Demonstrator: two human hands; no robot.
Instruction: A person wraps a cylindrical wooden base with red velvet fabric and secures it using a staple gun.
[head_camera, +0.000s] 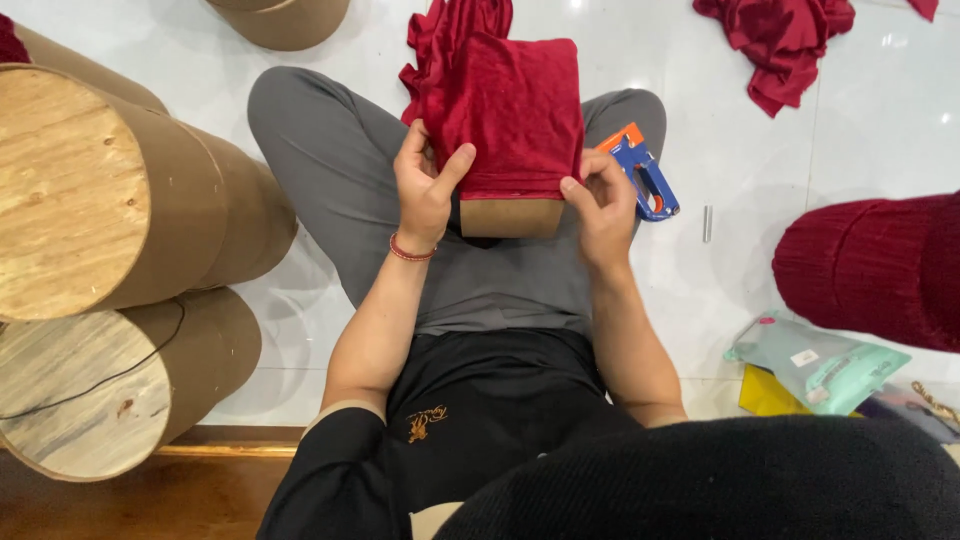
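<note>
While the cardboard tube (511, 215) rests on the lap, long axis pointing away, red cloth (510, 110) covers it; left hand (425, 185) and right hand (603, 200) pinch the cloth's near edge at either side.

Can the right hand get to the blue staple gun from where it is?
Probably yes. The right hand grips the red velvet fabric on the cardboard cylinder, and the blue staple gun lies right beside it with nothing between. It would have to release its grip first.

Soft matt red velvet cloth (510, 110) over a smooth brown cardboard cylinder (512, 216); glossy white tiled floor (740, 170).
</note>
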